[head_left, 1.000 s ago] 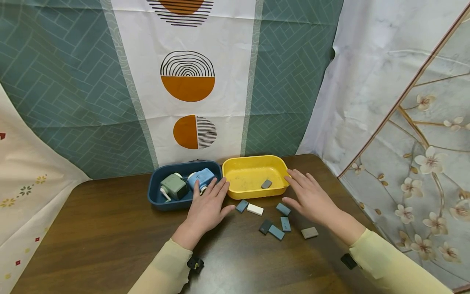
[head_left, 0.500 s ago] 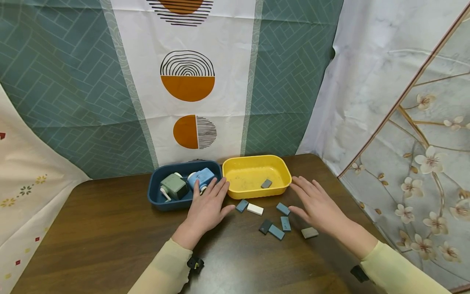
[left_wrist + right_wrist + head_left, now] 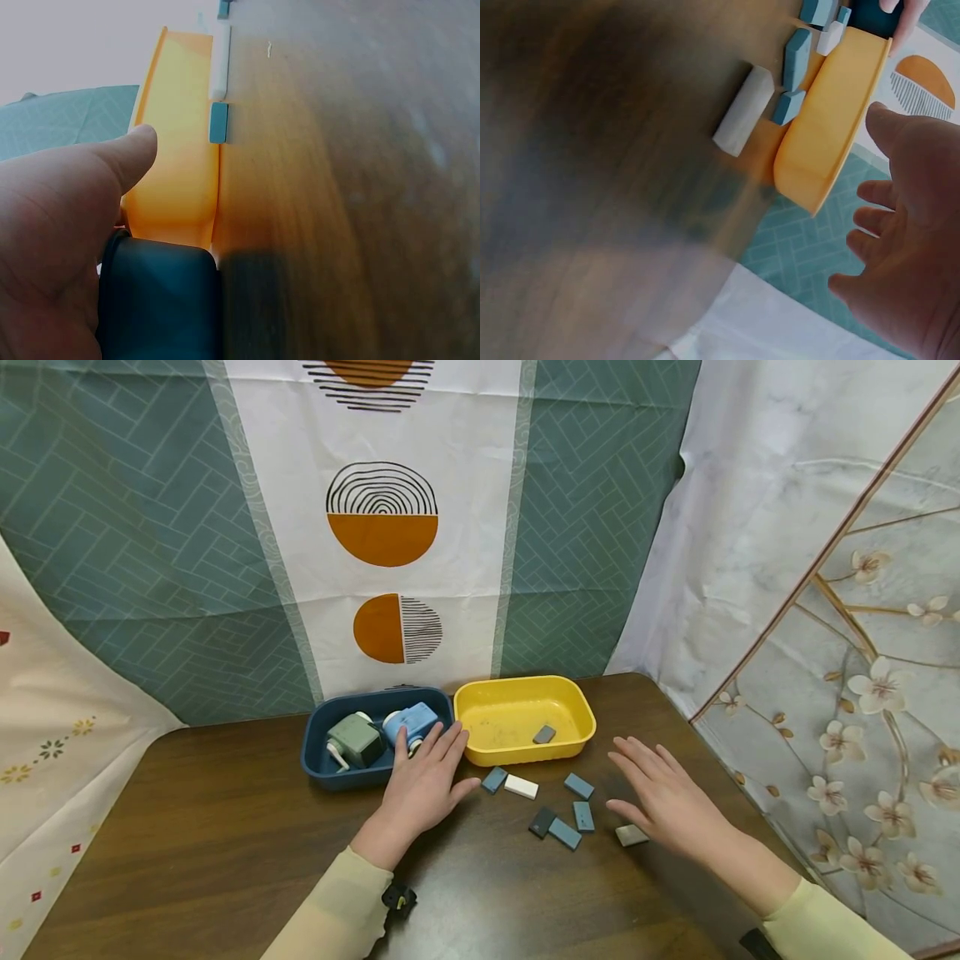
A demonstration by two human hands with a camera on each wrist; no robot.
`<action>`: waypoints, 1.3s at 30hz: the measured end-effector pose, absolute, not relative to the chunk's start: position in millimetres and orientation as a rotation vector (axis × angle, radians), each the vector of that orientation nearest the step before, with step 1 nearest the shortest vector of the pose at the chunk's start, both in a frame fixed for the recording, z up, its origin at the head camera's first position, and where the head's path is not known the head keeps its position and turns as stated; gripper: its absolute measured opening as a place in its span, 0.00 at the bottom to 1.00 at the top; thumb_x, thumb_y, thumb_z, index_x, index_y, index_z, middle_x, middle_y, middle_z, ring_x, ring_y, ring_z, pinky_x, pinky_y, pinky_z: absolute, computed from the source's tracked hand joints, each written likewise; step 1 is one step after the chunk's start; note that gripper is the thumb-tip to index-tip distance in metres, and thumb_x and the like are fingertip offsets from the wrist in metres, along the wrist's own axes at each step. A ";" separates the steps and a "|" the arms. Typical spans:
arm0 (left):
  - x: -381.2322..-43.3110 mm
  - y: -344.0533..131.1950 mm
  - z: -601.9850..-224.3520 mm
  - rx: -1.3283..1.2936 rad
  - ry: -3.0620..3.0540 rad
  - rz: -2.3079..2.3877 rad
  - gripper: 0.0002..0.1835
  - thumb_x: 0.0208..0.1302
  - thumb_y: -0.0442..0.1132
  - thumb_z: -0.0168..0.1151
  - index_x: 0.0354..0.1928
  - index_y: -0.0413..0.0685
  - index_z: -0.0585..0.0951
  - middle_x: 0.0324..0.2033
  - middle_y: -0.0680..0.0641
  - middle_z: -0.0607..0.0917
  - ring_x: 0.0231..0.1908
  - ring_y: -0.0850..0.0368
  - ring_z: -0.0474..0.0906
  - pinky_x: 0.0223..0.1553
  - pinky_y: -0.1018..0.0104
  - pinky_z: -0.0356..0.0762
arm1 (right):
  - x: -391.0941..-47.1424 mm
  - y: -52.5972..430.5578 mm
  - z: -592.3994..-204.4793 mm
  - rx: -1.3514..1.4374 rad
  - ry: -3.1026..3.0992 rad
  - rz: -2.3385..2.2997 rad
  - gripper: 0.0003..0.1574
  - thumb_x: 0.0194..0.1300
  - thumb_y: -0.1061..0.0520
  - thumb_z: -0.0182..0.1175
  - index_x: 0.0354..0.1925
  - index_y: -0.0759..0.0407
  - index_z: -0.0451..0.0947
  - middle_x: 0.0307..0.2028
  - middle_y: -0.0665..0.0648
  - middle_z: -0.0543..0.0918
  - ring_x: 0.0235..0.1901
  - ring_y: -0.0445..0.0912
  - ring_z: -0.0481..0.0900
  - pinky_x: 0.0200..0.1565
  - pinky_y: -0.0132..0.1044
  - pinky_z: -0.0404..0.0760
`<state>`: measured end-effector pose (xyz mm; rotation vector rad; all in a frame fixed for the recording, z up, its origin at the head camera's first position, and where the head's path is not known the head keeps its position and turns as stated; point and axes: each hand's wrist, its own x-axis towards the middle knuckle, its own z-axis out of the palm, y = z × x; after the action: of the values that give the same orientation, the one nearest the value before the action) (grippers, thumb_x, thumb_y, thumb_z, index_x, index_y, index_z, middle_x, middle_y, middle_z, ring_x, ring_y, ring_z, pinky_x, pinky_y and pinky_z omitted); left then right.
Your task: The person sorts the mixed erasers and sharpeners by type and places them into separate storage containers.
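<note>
My left hand [image 3: 423, 781] lies with fingers spread over the front right rim of a dark blue bin [image 3: 333, 782]. Inside that bin are a boxy green toy [image 3: 356, 741] and a light blue one [image 3: 409, 724], both with white parts; fingertips overlap the light blue toy. To the right of the yellow bin [image 3: 487, 758], my right hand [image 3: 667, 797] is held above the table, fingers extended and holding nothing. Its thumb side partly covers a beige-grey block [image 3: 628, 835]. One small grey block [image 3: 544, 735] lies inside the yellow bin.
Several small blocks lie in front of the yellow bin, among them a white block [image 3: 521, 787], a dark block [image 3: 542, 822] and a blue block [image 3: 565, 834]. Patterned cloth [image 3: 390, 635] hangs behind the wooden table [image 3: 210, 843], with a floral cloth [image 3: 840, 743] at right.
My right hand has drawn back rightward and toward me, away from the yellow bin's right end, and now overlaps the beige-grey block. My left hand stays in place; bins and blocks are unmoved.
</note>
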<state>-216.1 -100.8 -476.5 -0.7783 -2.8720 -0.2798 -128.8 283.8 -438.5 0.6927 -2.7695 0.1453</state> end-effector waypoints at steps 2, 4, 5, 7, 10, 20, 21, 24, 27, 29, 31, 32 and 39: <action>-216.4 -100.7 -476.1 -0.775 -2.880 -0.278 0.46 0.79 0.68 0.61 0.87 0.52 0.64 0.87 0.50 0.60 0.85 0.43 0.54 0.79 0.22 0.30 | -125.6 286.8 -440.2 0.690 -2.765 0.142 0.44 0.74 0.45 0.75 0.75 0.69 0.74 0.78 0.68 0.71 0.79 0.66 0.65 0.77 0.68 0.62; -216.9 -100.7 -476.4 -0.776 -2.885 -0.275 0.45 0.79 0.68 0.61 0.87 0.52 0.64 0.87 0.50 0.59 0.86 0.43 0.53 0.79 0.23 0.29 | -123.2 289.5 -442.2 0.694 -2.750 0.139 0.45 0.73 0.45 0.75 0.74 0.69 0.74 0.78 0.68 0.72 0.79 0.66 0.66 0.77 0.68 0.62; -217.1 -100.7 -476.6 -0.776 -2.889 -0.270 0.46 0.80 0.68 0.60 0.88 0.52 0.63 0.87 0.50 0.59 0.86 0.43 0.53 0.79 0.23 0.29 | -122.2 290.7 -443.3 0.696 -2.740 0.140 0.45 0.72 0.45 0.76 0.74 0.69 0.75 0.77 0.68 0.72 0.78 0.66 0.67 0.77 0.68 0.63; -217.3 -100.8 -476.8 -0.778 -2.890 -0.266 0.46 0.80 0.68 0.60 0.88 0.52 0.63 0.87 0.50 0.59 0.86 0.43 0.53 0.79 0.22 0.29 | -120.5 292.9 -445.5 0.702 -2.721 0.140 0.45 0.71 0.45 0.76 0.74 0.69 0.75 0.77 0.68 0.73 0.78 0.67 0.68 0.77 0.67 0.63; -217.3 -100.7 -477.0 -0.783 -2.885 -0.268 0.46 0.79 0.68 0.61 0.87 0.52 0.64 0.87 0.49 0.60 0.86 0.43 0.53 0.79 0.22 0.30 | -118.3 295.9 -448.5 0.709 -2.704 0.142 0.45 0.70 0.46 0.77 0.73 0.68 0.76 0.77 0.68 0.74 0.77 0.67 0.68 0.77 0.66 0.63; -217.8 -101.1 -477.7 -0.794 -2.884 -0.271 0.45 0.80 0.67 0.60 0.88 0.52 0.63 0.87 0.49 0.59 0.86 0.43 0.53 0.79 0.22 0.29 | -112.9 305.0 -453.2 0.738 -2.736 0.147 0.42 0.70 0.45 0.78 0.71 0.66 0.78 0.76 0.68 0.73 0.76 0.67 0.70 0.73 0.69 0.68; -217.9 -101.3 -477.8 -0.794 -2.882 -0.266 0.45 0.80 0.68 0.59 0.88 0.52 0.63 0.87 0.49 0.59 0.85 0.42 0.54 0.79 0.22 0.29 | -112.7 305.7 -453.5 0.739 -2.746 0.146 0.42 0.70 0.45 0.77 0.71 0.65 0.78 0.77 0.68 0.73 0.76 0.68 0.70 0.72 0.69 0.68; -218.3 -101.7 -478.3 -0.791 -2.880 -0.252 0.45 0.80 0.68 0.59 0.88 0.52 0.63 0.87 0.50 0.59 0.85 0.42 0.55 0.79 0.22 0.30 | -111.7 307.6 -454.2 0.739 -2.776 0.143 0.41 0.71 0.44 0.77 0.71 0.64 0.79 0.77 0.68 0.73 0.76 0.68 0.70 0.72 0.69 0.68; -218.2 -101.6 -478.6 -0.788 -2.879 -0.246 0.45 0.80 0.68 0.58 0.88 0.52 0.63 0.87 0.50 0.59 0.85 0.42 0.55 0.79 0.22 0.31 | -110.1 309.3 -454.5 0.729 -2.801 0.147 0.41 0.71 0.43 0.76 0.71 0.63 0.79 0.77 0.67 0.73 0.76 0.68 0.69 0.72 0.70 0.68; -218.0 -101.5 -478.4 -0.786 -2.880 -0.249 0.45 0.80 0.68 0.59 0.88 0.52 0.63 0.87 0.50 0.59 0.85 0.41 0.55 0.79 0.22 0.31 | -109.1 310.5 -454.3 0.721 -2.815 0.151 0.41 0.71 0.43 0.76 0.71 0.63 0.79 0.77 0.67 0.72 0.77 0.68 0.69 0.72 0.70 0.68; -218.0 -101.4 -478.3 -0.787 -2.880 -0.254 0.45 0.80 0.68 0.59 0.88 0.52 0.63 0.87 0.50 0.59 0.85 0.41 0.55 0.79 0.22 0.31 | -108.1 311.5 -454.0 0.713 -2.827 0.154 0.40 0.72 0.43 0.76 0.71 0.63 0.79 0.77 0.66 0.72 0.77 0.68 0.68 0.71 0.71 0.68; -218.0 -101.3 -478.0 -0.788 -2.880 -0.256 0.45 0.80 0.68 0.59 0.88 0.52 0.63 0.87 0.50 0.59 0.85 0.41 0.55 0.79 0.22 0.31 | -107.6 312.4 -454.3 0.711 -2.833 0.154 0.39 0.72 0.43 0.76 0.71 0.62 0.79 0.77 0.66 0.72 0.77 0.67 0.68 0.72 0.71 0.68; -217.7 -101.2 -477.2 -0.787 -2.886 -0.257 0.45 0.80 0.67 0.60 0.88 0.52 0.63 0.87 0.49 0.59 0.85 0.42 0.54 0.79 0.22 0.31 | -105.4 317.9 -456.7 0.702 -2.883 0.165 0.37 0.73 0.41 0.74 0.69 0.61 0.81 0.78 0.66 0.72 0.77 0.68 0.68 0.72 0.72 0.67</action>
<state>-217.7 -101.2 -477.2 -0.7874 -2.8858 -0.2575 -105.4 317.9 -456.7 0.7021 -2.8833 0.1645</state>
